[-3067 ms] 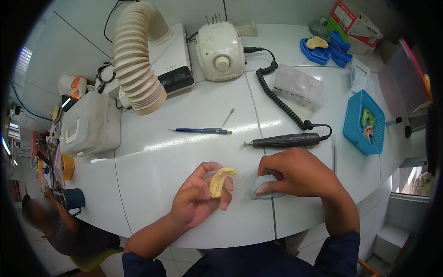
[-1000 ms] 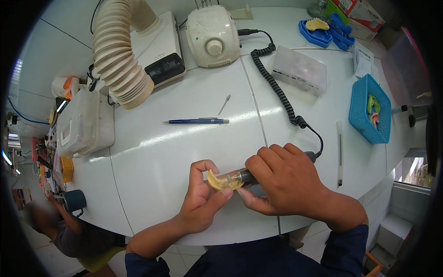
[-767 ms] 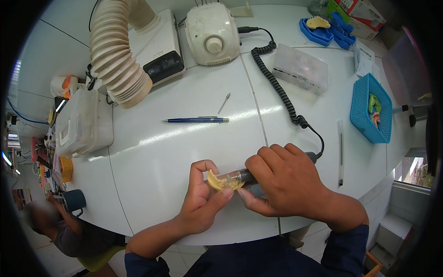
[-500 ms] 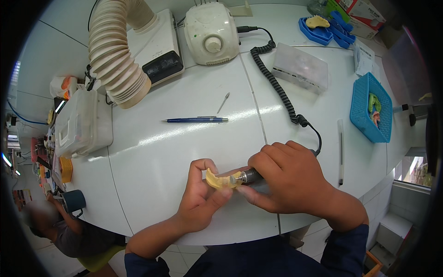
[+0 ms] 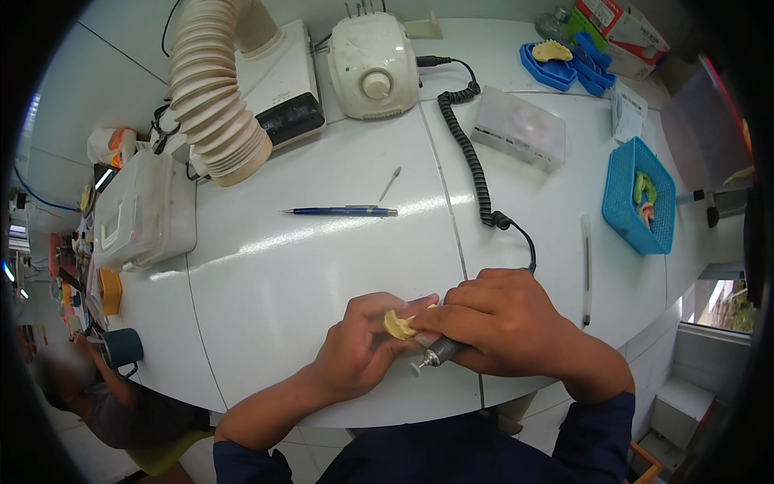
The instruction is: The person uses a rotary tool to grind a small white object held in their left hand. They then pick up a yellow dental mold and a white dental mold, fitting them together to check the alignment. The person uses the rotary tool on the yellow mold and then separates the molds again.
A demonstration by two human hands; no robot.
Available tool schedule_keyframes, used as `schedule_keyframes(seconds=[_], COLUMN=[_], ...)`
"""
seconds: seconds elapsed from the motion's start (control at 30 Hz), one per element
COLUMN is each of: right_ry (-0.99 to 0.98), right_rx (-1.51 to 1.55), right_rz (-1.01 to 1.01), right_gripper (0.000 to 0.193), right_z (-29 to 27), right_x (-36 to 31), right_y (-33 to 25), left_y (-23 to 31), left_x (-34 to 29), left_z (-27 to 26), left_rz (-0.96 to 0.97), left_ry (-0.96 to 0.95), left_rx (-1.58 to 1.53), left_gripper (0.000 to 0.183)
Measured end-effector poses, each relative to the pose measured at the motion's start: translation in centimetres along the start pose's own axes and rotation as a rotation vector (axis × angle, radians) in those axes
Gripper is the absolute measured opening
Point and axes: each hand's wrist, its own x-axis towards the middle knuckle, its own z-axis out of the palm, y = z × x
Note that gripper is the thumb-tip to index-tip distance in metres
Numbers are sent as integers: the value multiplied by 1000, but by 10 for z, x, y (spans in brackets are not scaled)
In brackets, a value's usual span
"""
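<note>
My left hand (image 5: 351, 351) is closed around a yellow dental cast (image 5: 397, 325), whose curved end shows between the fingers; the rest is covered. Gripped in my right hand (image 5: 516, 327) is a dark rotary handpiece (image 5: 443, 352) with a metal collar and a small pale disc (image 5: 416, 369) at its tip. The disc points down and left, below the cast and apart from it. Fingers of my right hand reach over to the cast and appear to touch it. From the handpiece a coiled black cord (image 5: 468, 153) runs to a cream control unit (image 5: 374, 68).
A blue mechanical pencil (image 5: 343, 211) and a small bur (image 5: 390, 184) lie ahead. Rightward are a pen (image 5: 587, 270), a clear box (image 5: 520, 127) and a blue basket (image 5: 639, 198). A ribbed hose (image 5: 205, 89) and lidded case (image 5: 145, 214) stand left. Another person (image 5: 121, 411) sits at left.
The handpiece tip has come away from the cast and now sits below it. The cast is turned and more covered by fingers. My right fingers have moved onto it.
</note>
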Motion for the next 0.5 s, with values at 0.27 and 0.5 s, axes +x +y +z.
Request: schedule_keyframes(seconds=[0.27, 0.5], right_ry=[-34, -49], right_rx=[8, -12], right_rz=[31, 24], right_gripper=[34, 43], right_z=[3, 3], right_x=[0, -1], right_y=[-1, 0], left_y=[8, 8], left_x=[4, 3], left_z=[-2, 0], left_rz=[60, 22], left_ry=[-28, -5], left_rx=[269, 161], left_gripper=[45, 44])
